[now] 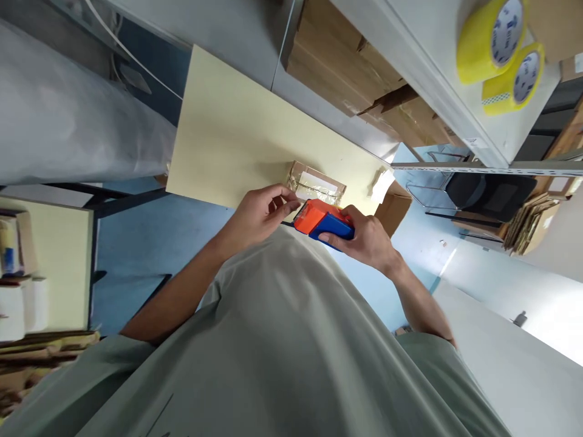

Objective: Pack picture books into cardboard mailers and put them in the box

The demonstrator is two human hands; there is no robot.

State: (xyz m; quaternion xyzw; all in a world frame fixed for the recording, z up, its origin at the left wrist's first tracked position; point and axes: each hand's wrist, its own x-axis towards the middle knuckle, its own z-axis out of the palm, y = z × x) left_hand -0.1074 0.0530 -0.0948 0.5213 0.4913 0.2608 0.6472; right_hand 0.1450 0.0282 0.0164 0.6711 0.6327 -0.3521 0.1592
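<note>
The largest thing I see is the pale yellow table (228,115), and behind it stands a brown carton (337,57). On the table, near its front edge, lies a small cardboard parcel (317,182) with a white label and a shiny clear covering. It looks light and rather stiff, but I think the glossy face can slip under the fingers, so the safer hold is on its two opposite sides.

The right hand (364,233) is closed around the blue part of an orange-and-blue tape dispenser (324,220) — thumb on one side, fingers on the other. This tool is held at the table's front edge, just beside the parcel; whether the two touch, I cannot tell. I judge its body hard and not heavy, best held by this blue part, away from the toothed orange front.

The left hand (260,213) has thumb and forefinger almost together near that front — whether something thin is between them, I cannot tell.
</note>
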